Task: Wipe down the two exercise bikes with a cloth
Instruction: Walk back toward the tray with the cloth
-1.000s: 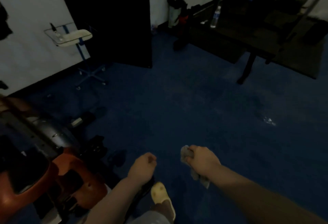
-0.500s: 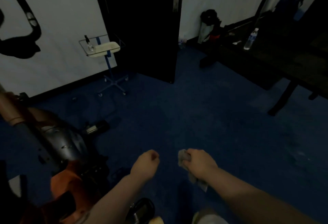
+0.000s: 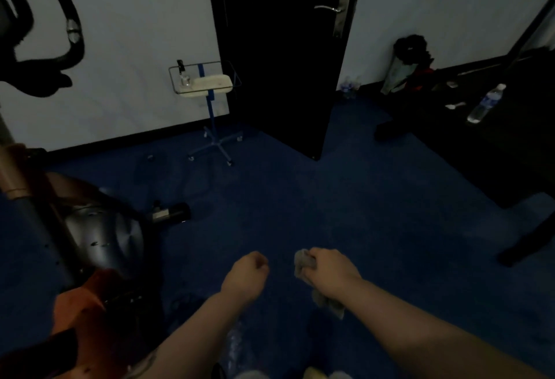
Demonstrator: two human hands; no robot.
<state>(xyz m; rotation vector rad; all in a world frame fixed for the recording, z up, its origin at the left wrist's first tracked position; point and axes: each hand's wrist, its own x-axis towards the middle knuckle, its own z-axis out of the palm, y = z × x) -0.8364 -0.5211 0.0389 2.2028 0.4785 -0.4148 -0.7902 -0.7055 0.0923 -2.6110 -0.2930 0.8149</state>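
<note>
The room is dim. My right hand (image 3: 329,270) is closed around a crumpled grey cloth (image 3: 303,263), whose ends stick out above and below the fist. My left hand (image 3: 247,273) is a fist with nothing in it, just left of the right hand. Both hover over the blue carpet. An exercise bike (image 3: 96,237) with a dark grey flywheel housing and orange frame parts stands at the lower left, apart from both hands. Its black handlebar (image 3: 69,36) shows at the upper left. Only one bike is in view.
A dark door (image 3: 279,57) stands ahead. A small blue wheeled stand with a white tray (image 3: 210,84) is by the wall. A dark table at the right carries a water bottle (image 3: 485,103). A bin and bags (image 3: 405,63) sit in the corner.
The view has tilted up and swung left, bringing the door, the stand and the bike's handlebar into sight. Both hands keep their pose, the right one still holding the cloth.
</note>
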